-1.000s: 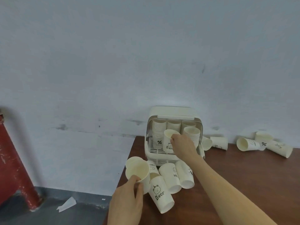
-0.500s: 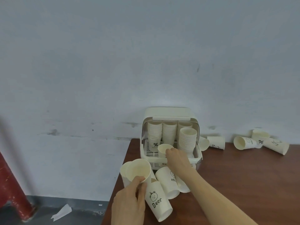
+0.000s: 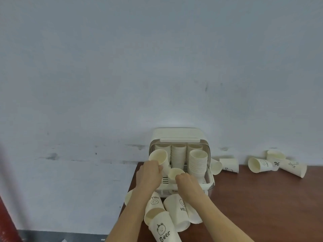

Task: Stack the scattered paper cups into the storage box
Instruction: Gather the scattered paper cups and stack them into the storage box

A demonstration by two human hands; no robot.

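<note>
Brown tabletop (image 3: 262, 206) butts against a pale blue-grey wall (image 3: 157, 67), and the person works at its left corner. Nearest the camera, a heap of loose paper cups lies on its sides: a "Bear" cup (image 3: 163, 230) mouth up-left, and two "HELLO" cups (image 3: 180, 211) just behind it, touching one another.

Beyond the heap, both hands meet at the front of the storage box (image 3: 208, 180). The right hand (image 3: 187, 180) curls its fingers round a low cup (image 3: 175, 172) standing on the slatted floor of the box, mouth up. The left hand (image 3: 148, 173) grips a second cup (image 3: 160, 158) by its lower wall; that cup is tilted, mouth up and to the left, its base pointing down toward the low cup's open mouth, just up and left of it. The likely next move is to right the tilted cup and drop it base-first into the other, so the left hand is the one to act.

Inside the box, three tall nested stacks (image 3: 178, 152) stand along the back, and a fourth stack (image 3: 198, 163) stands at front right.

Farther off to the right, more cups lie scattered near the wall: a pair (image 3: 229, 165) beside the box, and a cluster (image 3: 276, 163) well apart.
</note>
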